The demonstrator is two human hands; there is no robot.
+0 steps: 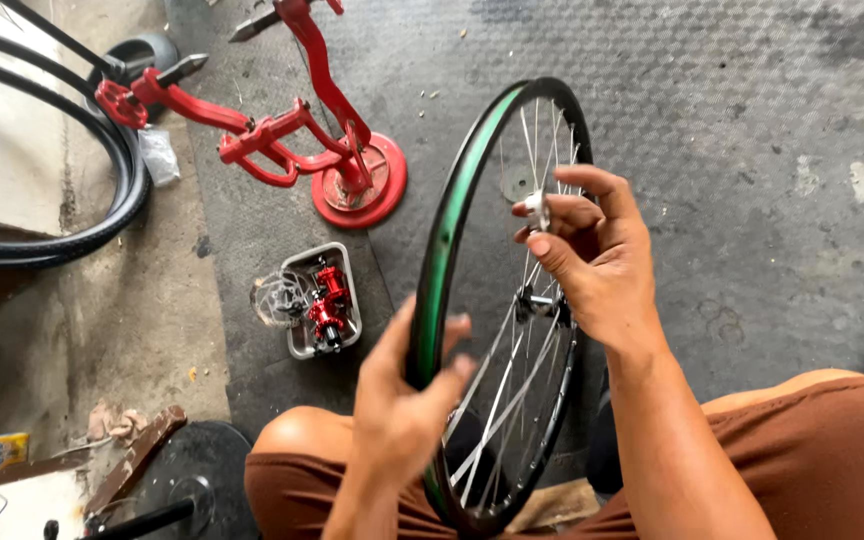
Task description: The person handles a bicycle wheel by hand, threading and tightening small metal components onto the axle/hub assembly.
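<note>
Fingers (447, 350) of the left hand (402, 400) are wrapping the bike wheel (472, 260) rim, keeping it upright, while right hand (592, 260) fingers are pinching a small silver tool (537, 210) at the spokes (512, 370).

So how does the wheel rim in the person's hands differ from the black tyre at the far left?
The wheel rim is laced with silver spokes and lined green; the black tyre is bare rubber, with no spokes. The rim stands upright, gripped by the left hand, with the right hand at its spokes; the tyre leans untouched. Both are round hoops.
</note>
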